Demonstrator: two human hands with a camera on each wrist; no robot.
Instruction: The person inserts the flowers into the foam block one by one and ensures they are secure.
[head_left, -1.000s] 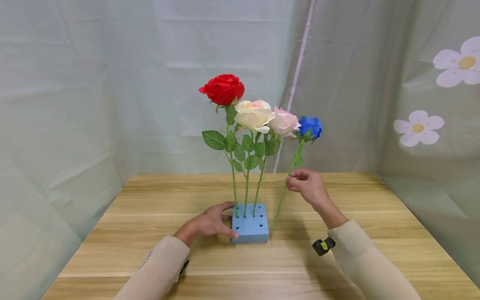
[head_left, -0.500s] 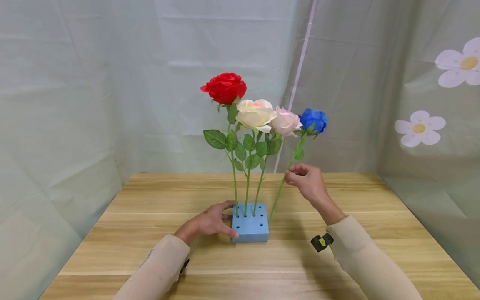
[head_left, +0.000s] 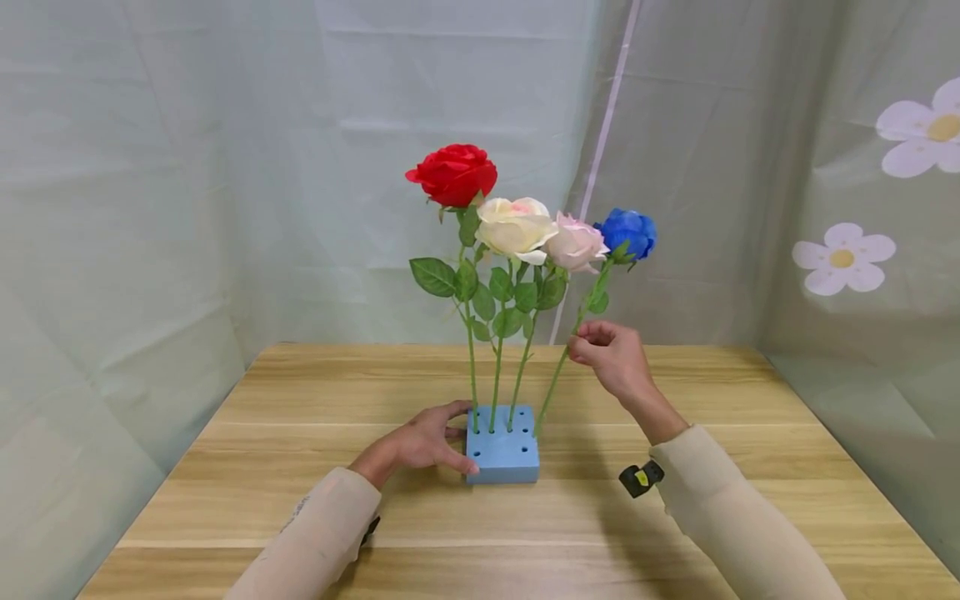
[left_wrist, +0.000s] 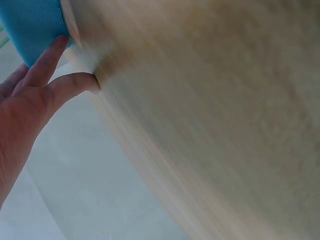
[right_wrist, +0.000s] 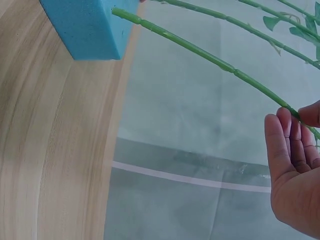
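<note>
A light blue block (head_left: 501,458) with several holes in its top stands on the wooden table. My left hand (head_left: 427,440) holds it at its left side, thumb at the front corner and fingers toward the back. A red rose (head_left: 453,175), a cream rose (head_left: 516,229) and a pale pink rose (head_left: 576,244) stand upright in its holes. My right hand (head_left: 617,360) pinches the green stem (right_wrist: 215,60) of a blue rose (head_left: 628,233) between thumb and fingers. That stem leans right, its lower end at the block's right edge; whether it sits in a hole I cannot tell.
The wooden table (head_left: 300,500) runs back to a pale cloth curtain (head_left: 360,125). Large printed flowers (head_left: 843,258) mark the curtain on the right. Black wrist devices (head_left: 641,479) sit by the beige sleeves (head_left: 727,492).
The blue rose has risen slightly, and its stem's lower end has moved up and left to the block's right edge. My right hand moved slightly up and left; the left stays at the block.
</note>
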